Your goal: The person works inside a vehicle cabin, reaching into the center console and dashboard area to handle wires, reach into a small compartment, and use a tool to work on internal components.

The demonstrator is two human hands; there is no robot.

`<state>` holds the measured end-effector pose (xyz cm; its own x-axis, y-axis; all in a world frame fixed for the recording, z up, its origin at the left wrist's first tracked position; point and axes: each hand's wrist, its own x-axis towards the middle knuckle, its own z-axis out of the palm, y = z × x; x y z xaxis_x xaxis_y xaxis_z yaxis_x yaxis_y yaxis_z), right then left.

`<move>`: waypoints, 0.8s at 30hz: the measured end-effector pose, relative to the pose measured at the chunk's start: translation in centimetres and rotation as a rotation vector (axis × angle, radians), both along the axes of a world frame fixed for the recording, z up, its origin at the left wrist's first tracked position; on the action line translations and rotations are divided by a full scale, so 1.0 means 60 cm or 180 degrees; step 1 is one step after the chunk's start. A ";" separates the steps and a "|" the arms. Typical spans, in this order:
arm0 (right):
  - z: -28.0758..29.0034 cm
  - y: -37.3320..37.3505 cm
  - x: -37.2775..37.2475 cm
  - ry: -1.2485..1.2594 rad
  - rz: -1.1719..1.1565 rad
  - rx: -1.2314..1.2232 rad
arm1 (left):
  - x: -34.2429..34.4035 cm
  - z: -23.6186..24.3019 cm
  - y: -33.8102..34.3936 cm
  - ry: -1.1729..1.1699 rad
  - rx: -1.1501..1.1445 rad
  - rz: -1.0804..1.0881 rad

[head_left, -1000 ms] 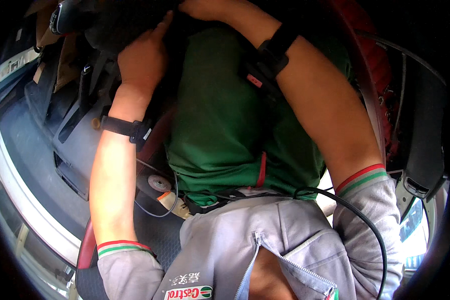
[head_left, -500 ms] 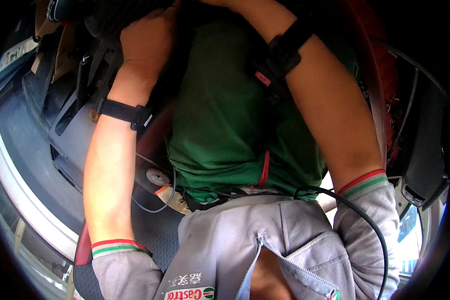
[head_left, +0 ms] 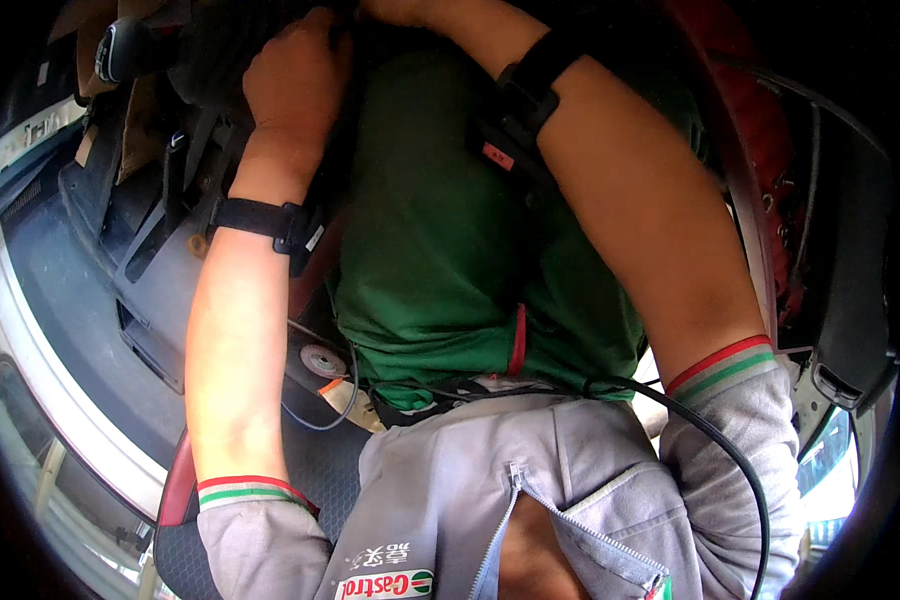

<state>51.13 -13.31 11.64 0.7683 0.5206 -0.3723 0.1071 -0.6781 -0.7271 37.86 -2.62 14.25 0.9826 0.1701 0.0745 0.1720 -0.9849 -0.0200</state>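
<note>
My left hand (head_left: 298,80) is at the dark top of the view, its back towards me and its fingers curled closed. Close beside it, my right hand (head_left: 395,10) is partly cut off by the upper edge, with its visible fingers bent inward. Whatever lies between the two hands is lost in shadow, so I cannot make it out. Both hands are beyond my green-trousered legs (head_left: 440,220). A black strap (head_left: 255,217) circles my left wrist, and another black strap (head_left: 542,75) with a small box sits on my right forearm.
Left of my arm are a black-knobbed lever (head_left: 120,52), an upright dark handle (head_left: 175,175) and a grey console panel (head_left: 150,275). A roll of tape (head_left: 322,361) lies by my hip on the seat (head_left: 320,470). A black cable (head_left: 715,440) loops over my right side.
My right forearm has shifted slightly left, bringing that hand nearer my left one. The left forearm has moved a little right. The surroundings have shifted slightly in the view.
</note>
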 end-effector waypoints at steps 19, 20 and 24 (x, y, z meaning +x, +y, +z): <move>0.030 -0.061 -0.011 -0.0664 0.0497 0.0164 | -0.007 -0.019 -0.010 -0.0379 -0.0227 0.0416; 0.052 -0.087 -0.025 -0.1003 0.0624 0.0319 | -0.012 -0.017 -0.007 -0.0353 -0.0137 0.0442; 0.129 -0.146 -0.043 -0.1281 0.1015 -0.0158 | 0.002 -0.017 -0.013 -0.0252 -0.0290 0.0351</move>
<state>48.55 -22.05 19.40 0.6617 0.7417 -0.1101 0.5790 -0.5987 -0.5535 37.98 -3.40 13.24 0.9493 0.2862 0.1303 0.2767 -0.9571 0.0865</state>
